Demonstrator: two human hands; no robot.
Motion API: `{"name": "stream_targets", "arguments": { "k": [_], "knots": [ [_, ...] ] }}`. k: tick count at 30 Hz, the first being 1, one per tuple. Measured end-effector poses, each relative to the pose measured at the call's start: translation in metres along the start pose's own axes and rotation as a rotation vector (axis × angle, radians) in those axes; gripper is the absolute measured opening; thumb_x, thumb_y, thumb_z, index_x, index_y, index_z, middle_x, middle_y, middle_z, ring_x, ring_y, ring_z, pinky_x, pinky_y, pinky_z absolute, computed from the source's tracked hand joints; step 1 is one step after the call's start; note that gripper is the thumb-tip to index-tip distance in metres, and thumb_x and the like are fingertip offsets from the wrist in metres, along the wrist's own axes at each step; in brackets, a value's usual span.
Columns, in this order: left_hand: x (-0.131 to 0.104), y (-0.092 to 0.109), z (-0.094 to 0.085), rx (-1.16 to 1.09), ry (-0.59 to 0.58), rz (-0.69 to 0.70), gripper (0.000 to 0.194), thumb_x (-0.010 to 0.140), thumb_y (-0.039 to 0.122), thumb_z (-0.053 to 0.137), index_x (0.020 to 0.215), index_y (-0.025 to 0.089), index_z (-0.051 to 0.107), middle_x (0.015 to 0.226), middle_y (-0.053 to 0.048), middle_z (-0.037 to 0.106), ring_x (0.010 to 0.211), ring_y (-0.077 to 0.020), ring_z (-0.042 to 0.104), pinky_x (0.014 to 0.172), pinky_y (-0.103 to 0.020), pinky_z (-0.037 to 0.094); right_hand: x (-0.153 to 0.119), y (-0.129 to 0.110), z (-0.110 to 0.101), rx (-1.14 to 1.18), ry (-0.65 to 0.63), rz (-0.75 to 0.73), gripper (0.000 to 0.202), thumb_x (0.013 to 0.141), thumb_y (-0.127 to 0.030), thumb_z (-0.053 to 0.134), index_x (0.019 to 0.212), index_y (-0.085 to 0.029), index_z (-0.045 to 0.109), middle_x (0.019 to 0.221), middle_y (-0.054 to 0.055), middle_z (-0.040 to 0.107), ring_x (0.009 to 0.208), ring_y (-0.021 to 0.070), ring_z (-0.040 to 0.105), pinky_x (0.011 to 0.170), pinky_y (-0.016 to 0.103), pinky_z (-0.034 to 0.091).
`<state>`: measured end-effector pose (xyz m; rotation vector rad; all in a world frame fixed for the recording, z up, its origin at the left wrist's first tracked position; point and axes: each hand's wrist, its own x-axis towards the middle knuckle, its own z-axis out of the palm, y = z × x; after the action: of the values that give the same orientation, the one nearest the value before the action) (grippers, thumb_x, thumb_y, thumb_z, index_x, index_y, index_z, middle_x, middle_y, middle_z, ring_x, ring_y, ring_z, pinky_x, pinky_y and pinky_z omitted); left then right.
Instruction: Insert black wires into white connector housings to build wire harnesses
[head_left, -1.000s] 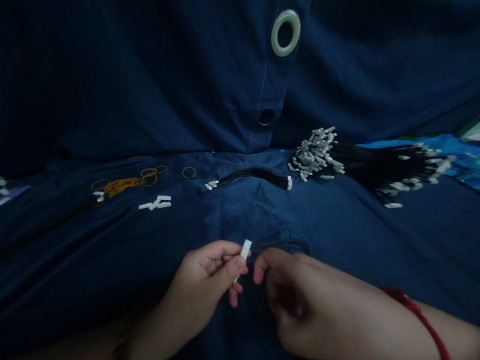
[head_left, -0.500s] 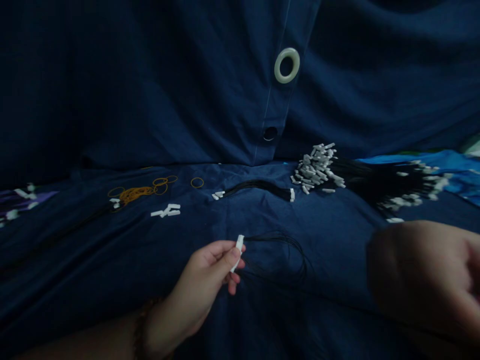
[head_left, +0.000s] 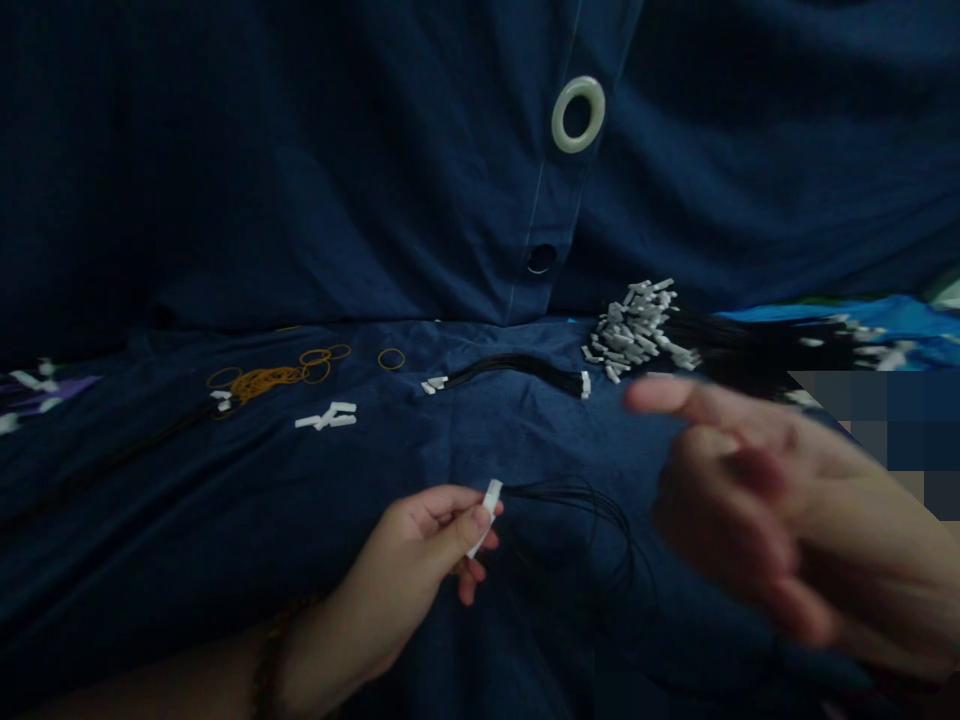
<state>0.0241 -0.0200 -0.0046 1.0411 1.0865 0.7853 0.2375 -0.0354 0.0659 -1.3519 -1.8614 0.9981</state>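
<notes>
Thumb and fingers of my left hand [head_left: 442,545] pinch white connectors [head_left: 484,517], from which thin black wires [head_left: 592,495] curve off to the right. To the right of these wires is my right hand [head_left: 735,500], blurred by motion. Its index finger reaches out to the left and the other fingers look partly curled; whether anything is between them is too blurred to tell. Beyond both hands, a tied-looking black wire bundle [head_left: 517,367] with white ends lies on the dark blue cloth [head_left: 375,470].
Orange rubber bands [head_left: 270,382] and loose white connectors [head_left: 328,416] lie at left. A large pile of white-tipped wires [head_left: 637,325] lies at back right, near blue plastic [head_left: 900,315]. Behind hangs a dark curtain with a pale ring [head_left: 578,114].
My right hand has moved left and up from the right edge, and its index finger now shows extended. My left hand, still pinching the connectors, has shifted slightly right.
</notes>
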Motion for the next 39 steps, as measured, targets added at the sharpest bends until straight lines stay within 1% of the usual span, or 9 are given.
{"name": "stream_targets", "arguments": {
  "k": [1,2,3,5,7,12,17,27,39],
  "knots": [
    [0.0,-0.001,0.0,0.009,-0.021,-0.004,0.025,0.076,0.035,0.059,0.084,0.011,0.063,0.07,-0.002,0.058,0.051,-0.0067,0.049,0.041,-0.016,0.037,0.002,-0.003,0.012,0.195,-0.186,0.028,0.04,0.085,-0.055,0.034,0.102,-0.019,0.042,0.053,-0.005,0.053,0.034,0.006,0.045,0.036,0.014,0.034],
    [0.0,-0.001,0.0,0.015,-0.044,-0.012,0.026,0.076,0.035,0.058,0.085,0.011,0.063,0.069,-0.002,0.058,0.05,-0.0067,0.049,0.041,-0.016,0.037,0.003,-0.003,0.022,0.257,-0.281,0.046,0.033,0.086,-0.049,0.039,0.091,-0.017,0.045,0.055,-0.003,0.054,0.039,0.0063,0.047,0.038,0.014,0.035],
    [0.0,-0.001,0.0,0.016,-0.065,-0.024,0.027,0.076,0.035,0.058,0.086,0.011,0.063,0.068,-0.002,0.057,0.049,-0.0064,0.048,0.04,-0.016,0.037,0.004,-0.002,0.031,0.201,-0.291,0.044,0.028,0.087,-0.043,0.04,0.085,-0.016,0.048,0.055,-0.003,0.053,0.044,0.0062,0.047,0.042,0.015,0.035],
    [-0.001,0.0,-0.001,0.003,-0.1,-0.05,0.027,0.077,0.036,0.058,0.087,0.011,0.063,0.067,-0.001,0.057,0.049,-0.006,0.048,0.04,-0.015,0.037,0.002,0.004,0.043,0.005,-0.226,0.003,0.024,0.089,-0.032,0.04,0.076,-0.016,0.052,0.061,-0.001,0.054,0.053,0.0068,0.048,0.048,0.016,0.035],
    [-0.002,0.001,-0.001,-0.029,-0.13,-0.065,0.028,0.077,0.036,0.057,0.087,0.01,0.062,0.067,-0.001,0.057,0.05,-0.0057,0.048,0.041,-0.014,0.037,0.0,0.01,0.049,-0.173,-0.139,-0.073,0.018,0.087,-0.022,0.04,0.076,-0.017,0.052,0.064,-0.002,0.055,0.056,0.0067,0.049,0.051,0.017,0.035],
    [-0.003,0.003,-0.003,-0.132,-0.17,-0.125,0.026,0.077,0.034,0.058,0.086,0.01,0.062,0.066,-0.002,0.058,0.051,-0.0054,0.048,0.04,-0.013,0.036,-0.004,0.014,0.055,-0.361,-0.053,-0.255,0.011,0.077,-0.011,0.044,0.069,-0.016,0.048,0.059,-0.004,0.051,0.053,0.0062,0.048,0.051,0.017,0.034],
    [-0.004,0.003,-0.006,-0.191,-0.194,-0.181,0.027,0.075,0.035,0.061,0.086,0.011,0.065,0.064,-0.001,0.058,0.048,-0.0044,0.048,0.039,-0.011,0.037,-0.003,0.013,0.057,-0.393,-0.002,-0.339,0.011,0.074,-0.009,0.046,0.067,-0.017,0.05,0.056,-0.005,0.052,0.052,0.005,0.049,0.05,0.016,0.035],
    [-0.004,0.002,-0.006,-0.203,-0.196,-0.184,0.023,0.075,0.032,0.062,0.086,0.013,0.066,0.064,-0.002,0.059,0.049,-0.0049,0.05,0.039,-0.011,0.037,-0.005,0.016,0.057,-0.418,0.042,-0.395,0.011,0.074,-0.008,0.046,0.067,-0.016,0.051,0.055,-0.005,0.051,0.049,0.0046,0.048,0.049,0.016,0.035],
    [-0.003,0.003,-0.005,-0.13,-0.213,-0.157,0.026,0.074,0.035,0.061,0.082,0.011,0.064,0.064,-0.001,0.058,0.049,-0.0052,0.048,0.039,-0.012,0.037,-0.005,0.016,0.058,-0.456,0.05,-0.391,0.011,0.075,-0.01,0.047,0.068,-0.017,0.052,0.056,-0.005,0.052,0.051,0.0058,0.049,0.05,0.018,0.035]
  ]
}}
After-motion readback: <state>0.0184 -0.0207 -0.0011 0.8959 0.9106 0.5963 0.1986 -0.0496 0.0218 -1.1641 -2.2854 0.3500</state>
